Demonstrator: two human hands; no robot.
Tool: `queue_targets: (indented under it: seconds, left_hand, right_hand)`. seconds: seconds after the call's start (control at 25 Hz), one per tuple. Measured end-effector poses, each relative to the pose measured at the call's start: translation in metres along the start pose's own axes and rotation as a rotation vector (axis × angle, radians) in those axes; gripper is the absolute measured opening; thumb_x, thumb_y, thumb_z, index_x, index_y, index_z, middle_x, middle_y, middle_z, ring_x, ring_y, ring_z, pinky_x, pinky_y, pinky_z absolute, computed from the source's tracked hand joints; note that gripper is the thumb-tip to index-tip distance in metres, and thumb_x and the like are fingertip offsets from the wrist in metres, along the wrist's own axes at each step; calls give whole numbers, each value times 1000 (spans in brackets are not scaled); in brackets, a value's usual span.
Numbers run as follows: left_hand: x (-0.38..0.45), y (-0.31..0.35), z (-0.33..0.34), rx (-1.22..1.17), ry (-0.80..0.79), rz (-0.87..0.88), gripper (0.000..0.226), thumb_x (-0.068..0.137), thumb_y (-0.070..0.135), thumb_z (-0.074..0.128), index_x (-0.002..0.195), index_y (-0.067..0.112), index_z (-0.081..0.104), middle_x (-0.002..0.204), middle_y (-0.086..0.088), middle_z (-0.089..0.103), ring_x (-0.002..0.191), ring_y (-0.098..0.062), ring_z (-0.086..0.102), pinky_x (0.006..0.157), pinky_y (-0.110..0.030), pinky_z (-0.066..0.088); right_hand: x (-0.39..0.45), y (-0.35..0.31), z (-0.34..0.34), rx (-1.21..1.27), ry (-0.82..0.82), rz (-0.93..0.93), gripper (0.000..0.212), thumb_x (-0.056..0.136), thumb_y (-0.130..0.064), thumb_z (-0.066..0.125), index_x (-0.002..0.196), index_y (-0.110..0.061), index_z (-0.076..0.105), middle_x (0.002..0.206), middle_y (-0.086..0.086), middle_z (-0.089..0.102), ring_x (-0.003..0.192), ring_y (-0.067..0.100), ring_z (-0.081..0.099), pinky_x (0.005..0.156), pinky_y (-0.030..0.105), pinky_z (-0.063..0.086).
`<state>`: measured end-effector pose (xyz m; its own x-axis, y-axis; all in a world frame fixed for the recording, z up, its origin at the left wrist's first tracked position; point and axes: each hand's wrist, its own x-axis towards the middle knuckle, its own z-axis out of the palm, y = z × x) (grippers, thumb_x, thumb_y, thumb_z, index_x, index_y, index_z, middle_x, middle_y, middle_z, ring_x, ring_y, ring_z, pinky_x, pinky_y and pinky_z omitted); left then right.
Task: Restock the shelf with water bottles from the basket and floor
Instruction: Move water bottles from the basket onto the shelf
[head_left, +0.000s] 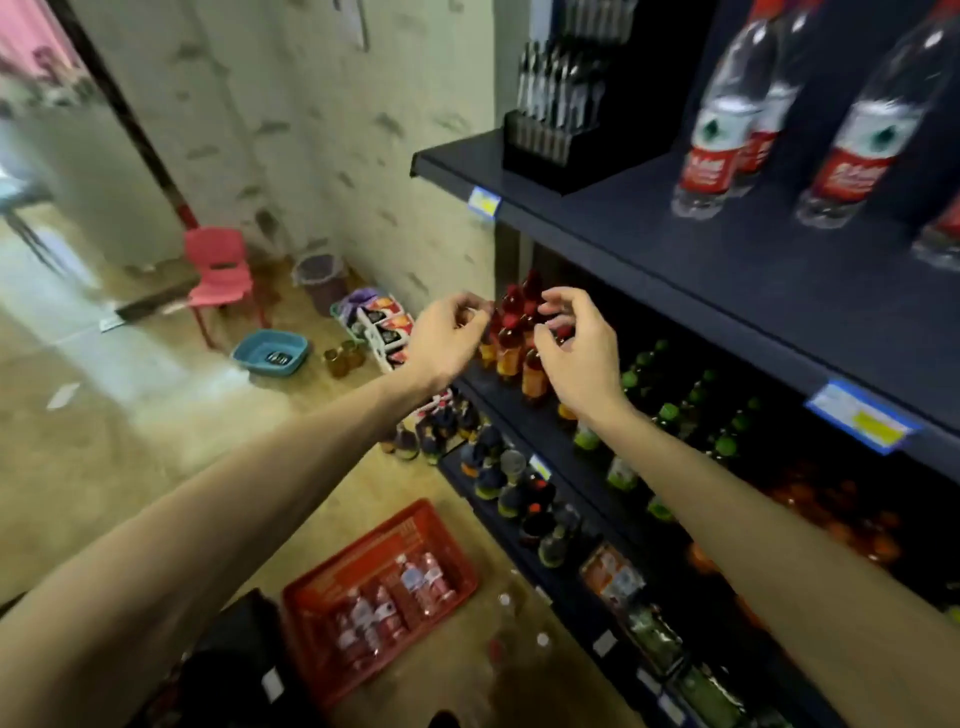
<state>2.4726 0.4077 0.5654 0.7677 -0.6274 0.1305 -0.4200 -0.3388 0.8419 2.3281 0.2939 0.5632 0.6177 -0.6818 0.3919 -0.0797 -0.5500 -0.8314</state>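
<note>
a: where are the bottles to be stocked?
b: low on the left, in the red basket (379, 587) on the floor, just off the front edge of the bottom shelf; a few water bottles (415, 579) lie in it. more caps seem to show on the floor beside it, but they're too blurred to be sure.
a: and the hands?
b: both are empty, in mid air before the middle shelf. the left hand (447, 338) has its fingers curled loosely, pinching nothing; the right hand (576, 353) is half spread, also holding nothing.
a: further right?
b: the upper shelf (597, 228) carries upright water bottles (722, 119) towards its right end, with bare board at its front edge.
a: so which step?
b: between bottles, i'd say. next calls for reaching down into the basket and gripping one.
</note>
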Motion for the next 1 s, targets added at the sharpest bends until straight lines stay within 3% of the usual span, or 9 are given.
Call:
queue_targets:
  seconds: [0.12, 0.2, 0.28, 0.36, 0.52, 0.72, 0.84, 1.0]
  left_hand:
    - [4, -72, -20, 10, -6, -160, 14, 92, 40, 55, 85, 31, 63, 78, 1, 75, 69, -23, 72, 70, -43, 61]
    - [-1, -122, -27, -18, -41, -304, 15, 95, 38, 55, 89, 26, 60, 88, -8, 77, 71, -33, 73, 63, -41, 58]
    - [-11, -179, -27, -58, -97, -455, 17, 104, 32, 54, 96, 17, 58, 94, -13, 74, 64, -28, 69, 51, -31, 52]
    - [-22, -227, -23, -63, -131, -590, 23, 107, 34, 51, 105, 12, 56, 98, -12, 69, 62, -19, 63, 50, -28, 49]
    - [-53, -323, -1, -62, -175, -818, 33, 107, 40, 50, 108, 9, 58, 106, -13, 68, 85, -30, 68, 71, -42, 58]
    - [-117, -451, 46, -31, -154, -1023, 44, 104, 47, 51, 112, 6, 66, 112, -17, 75, 105, -36, 72, 96, -49, 56]
    - [-154, -531, 78, -45, -65, -1138, 44, 101, 52, 54, 117, 12, 63, 115, -6, 71, 109, -30, 68, 102, -42, 52]
    - [-197, -626, 101, -18, -15, -1207, 47, 99, 52, 59, 123, 12, 61, 122, -10, 69, 111, -28, 67, 101, -40, 52]
  right_hand:
    - [-4, 25, 81, 29, -170, 139, 36, 93, -17, 67, 129, -17, 60, 111, -5, 68, 95, 11, 66, 85, 27, 55]
    - [-18, 46, 133, 36, -300, 265, 39, 97, -16, 65, 135, -15, 57, 113, -4, 65, 97, 9, 64, 83, 19, 49]
    - [-37, 71, 178, 51, -406, 393, 41, 99, -16, 64, 138, -14, 55, 116, -2, 64, 100, 9, 61, 85, 20, 49]
    - [-58, 101, 215, 61, -474, 498, 43, 99, -16, 64, 140, -13, 53, 119, 0, 65, 105, 13, 62, 89, 26, 49]
    - [-109, 177, 274, 30, -626, 694, 45, 97, -19, 66, 139, -10, 53, 116, 0, 64, 110, 19, 63, 87, 28, 46]
    - [-175, 272, 336, -21, -775, 842, 49, 96, -19, 68, 141, -6, 53, 126, 8, 66, 102, 14, 58, 82, 21, 40]
    - [-217, 338, 380, -80, -889, 876, 49, 96, -24, 68, 140, -8, 53, 128, 8, 66, 106, 18, 61, 93, 34, 50]
    - [-264, 417, 443, -124, -998, 854, 44, 95, -21, 67, 136, -9, 57, 125, 6, 67, 104, 16, 58, 89, 27, 44]
